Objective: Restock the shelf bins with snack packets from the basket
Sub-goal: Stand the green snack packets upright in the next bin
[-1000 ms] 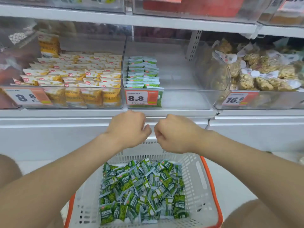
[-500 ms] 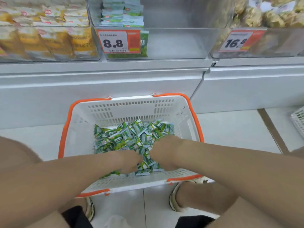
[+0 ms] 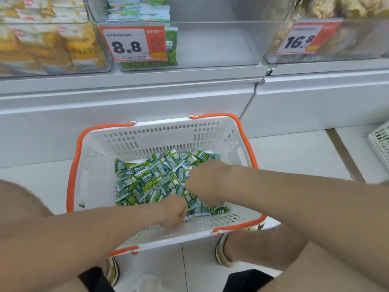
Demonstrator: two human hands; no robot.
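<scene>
Basket (image 3: pixel 160 133), white with an orange rim, sits on the floor (image 3: pixel 294 152) in front of the shelf base. Green snack packets (image 3: pixel 147 182) are heaped on its bottom, centre to right. Both hands are down in the heap. Left hand (image 3: pixel 174 211) is at the near wall, fingers pointing down, blurred. Right hand (image 3: pixel 204 182) is just beyond it, knuckles up, fingers buried under packets. Grip of either hand: cannot tell. Above, the middle bin (image 3: pixel 216 43), tagged 8.8, holds stacked packs (image 3: pixel 139 9) at its left end.

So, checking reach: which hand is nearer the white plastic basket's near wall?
Left. The left hand is at the basket's near wall; right hand farther in, among green snack packets.
</scene>
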